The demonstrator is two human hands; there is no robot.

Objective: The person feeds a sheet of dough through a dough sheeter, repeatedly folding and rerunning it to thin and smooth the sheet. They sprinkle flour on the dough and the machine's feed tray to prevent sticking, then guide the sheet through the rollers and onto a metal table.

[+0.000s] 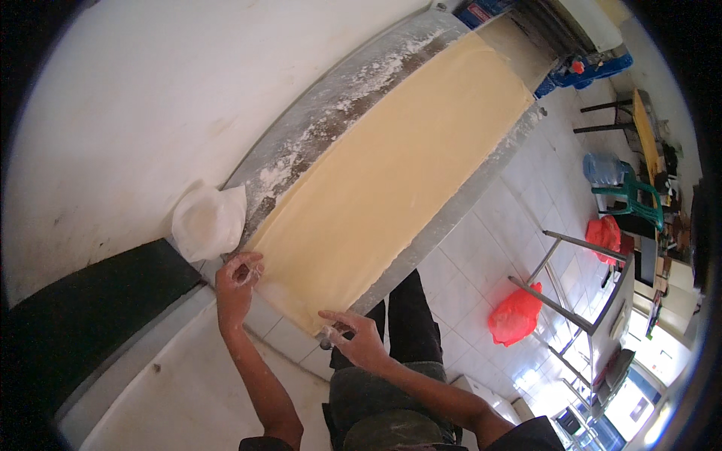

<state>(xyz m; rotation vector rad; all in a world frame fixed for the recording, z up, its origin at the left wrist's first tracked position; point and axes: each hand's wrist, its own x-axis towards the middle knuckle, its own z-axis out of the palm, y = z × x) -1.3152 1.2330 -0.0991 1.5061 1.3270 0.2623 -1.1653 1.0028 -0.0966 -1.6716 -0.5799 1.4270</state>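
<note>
A long, pale yellow sheet of dough [398,158] lies along a floury metal table [432,244], running from the near left up toward a machine at the far right. At its near end, my left hand [238,279] has curled, floury fingers pinched at the left corner of the sheet. My right hand [356,340] is at the right corner, index finger and thumb closed around the edge there; the fingertips are partly hidden. Loose white flour [316,124] is scattered along the table's left side.
A white bag [210,221] stands beside my left hand, against the wall. The dough machine [560,30] with blue parts is at the far end. On the tiled floor to the right are a red plastic bag [516,314], a metal table frame [553,304] and a green chair [635,201].
</note>
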